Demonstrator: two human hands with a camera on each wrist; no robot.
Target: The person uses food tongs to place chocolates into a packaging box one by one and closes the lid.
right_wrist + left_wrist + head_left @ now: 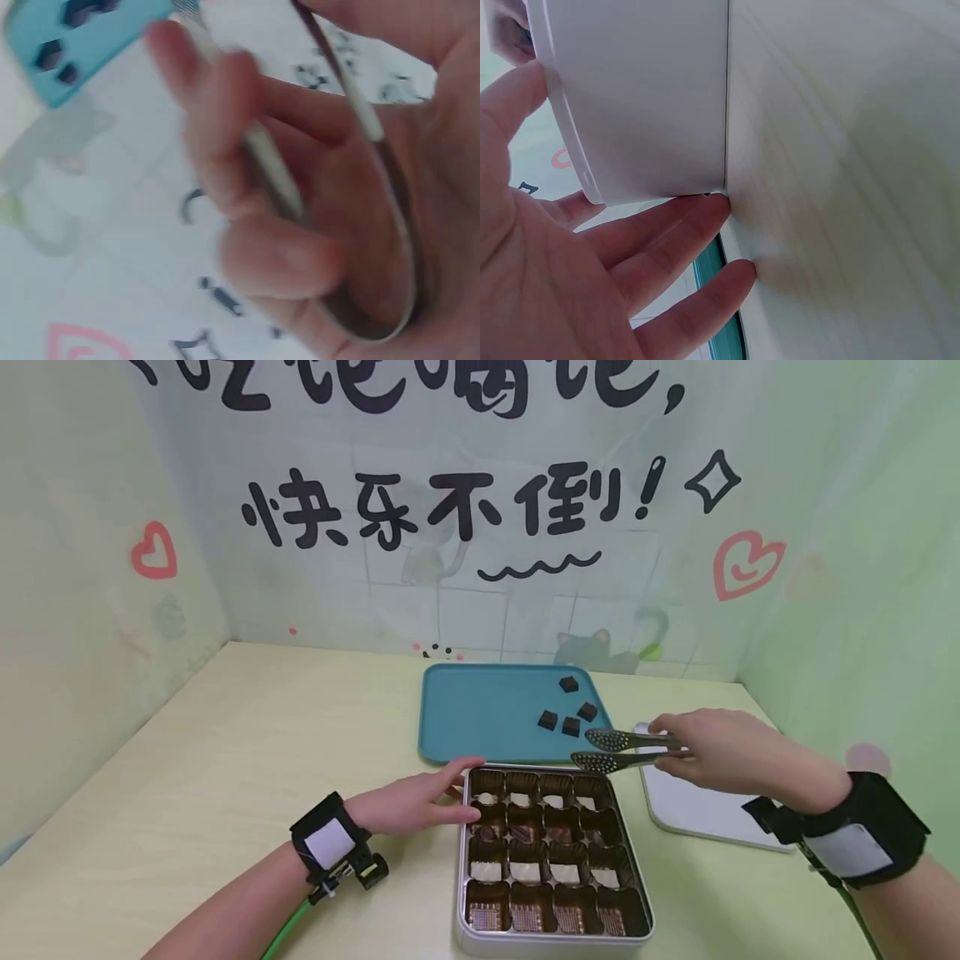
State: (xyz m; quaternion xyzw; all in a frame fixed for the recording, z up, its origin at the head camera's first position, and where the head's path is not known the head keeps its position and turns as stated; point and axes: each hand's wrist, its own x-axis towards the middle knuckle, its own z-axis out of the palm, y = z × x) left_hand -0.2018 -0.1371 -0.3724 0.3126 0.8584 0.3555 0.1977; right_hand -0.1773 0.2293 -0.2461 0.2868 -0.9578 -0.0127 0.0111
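Note:
A silver tin (553, 946) with a dark divided insert stands at the front middle, pale, brown and striped chocolates in its compartments. My left hand (411, 802) touches the tin's far left corner, thumb at the left rim and fingers extended along the back wall; in the left wrist view the fingertips meet the tin's side (641, 105) and the table. Gripped in my right hand (723, 750) is a pair of perforated metal tongs (609, 763). Their tips are apart above the tin's far right corner, and nothing shows between them. The tongs' bend (375, 330) lies against the palm.
Behind the tin lies a blue tray (480, 718) with several dark chocolate cubes (571, 727) on its right side. A white flat tray or lid (701, 802) lies to the right, partly under the right hand. A printed cloth (465, 610) hangs behind the table.

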